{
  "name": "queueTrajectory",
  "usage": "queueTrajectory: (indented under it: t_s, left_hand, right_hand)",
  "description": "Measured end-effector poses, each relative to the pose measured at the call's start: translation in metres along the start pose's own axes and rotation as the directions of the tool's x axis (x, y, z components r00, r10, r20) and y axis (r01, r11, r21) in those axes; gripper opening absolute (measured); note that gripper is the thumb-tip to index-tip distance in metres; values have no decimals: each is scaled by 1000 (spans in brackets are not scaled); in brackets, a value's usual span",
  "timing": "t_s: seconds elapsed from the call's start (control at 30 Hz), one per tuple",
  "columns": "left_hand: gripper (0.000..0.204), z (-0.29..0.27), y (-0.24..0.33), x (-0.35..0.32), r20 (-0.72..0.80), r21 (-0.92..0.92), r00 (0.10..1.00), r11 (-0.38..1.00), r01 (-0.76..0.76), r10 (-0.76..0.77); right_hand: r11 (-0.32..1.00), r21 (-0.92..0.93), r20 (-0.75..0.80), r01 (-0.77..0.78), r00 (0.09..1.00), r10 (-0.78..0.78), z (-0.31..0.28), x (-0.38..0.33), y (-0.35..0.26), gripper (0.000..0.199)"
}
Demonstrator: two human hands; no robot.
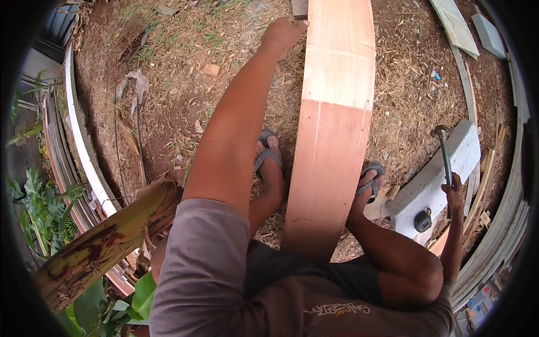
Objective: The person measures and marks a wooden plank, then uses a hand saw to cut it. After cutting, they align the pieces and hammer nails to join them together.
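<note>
A long board of light, reddish wood (331, 140) runs between my feet from near my lap to the far edge of the view. It shows a crosswise joint and small nail-head marks. My left arm reaches far forward, and my left hand (283, 36) is closed at the board's far left edge; its fingertips are partly hidden. At the right, my right hand (453, 194) grips the handle of a hammer (445, 149), whose head points away from me. The hammer lies over a pale block (412, 194), where a black tape measure (423, 221) also rests.
A banana stem (112, 241) slants in at the lower left, beside a curved white strip (84, 135). Stacked planks (494, 241) line the right side. A small wood offcut (211, 70) lies on ground covered with shavings. A dark wood piece (300, 8) touches the board's far left edge.
</note>
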State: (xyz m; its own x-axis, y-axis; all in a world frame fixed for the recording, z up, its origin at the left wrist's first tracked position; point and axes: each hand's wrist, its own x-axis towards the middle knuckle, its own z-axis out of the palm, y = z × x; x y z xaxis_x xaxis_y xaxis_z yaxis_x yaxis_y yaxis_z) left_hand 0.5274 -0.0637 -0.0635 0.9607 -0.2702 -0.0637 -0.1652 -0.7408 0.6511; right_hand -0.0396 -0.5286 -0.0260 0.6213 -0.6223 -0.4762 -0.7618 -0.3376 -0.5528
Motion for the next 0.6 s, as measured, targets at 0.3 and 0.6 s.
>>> queueTrajectory:
  t_s: [0.3,0.6]
  left_hand:
    - [77,17,55,28,215,90,970,991,95,-112]
    - [82,31,55,16,48,-76,986,983,166,-162]
  right_hand:
    - [941,178,32,288,954,-298,24,182,-285,39]
    - [781,341,19,523,827,-562,49,206,-521,46]
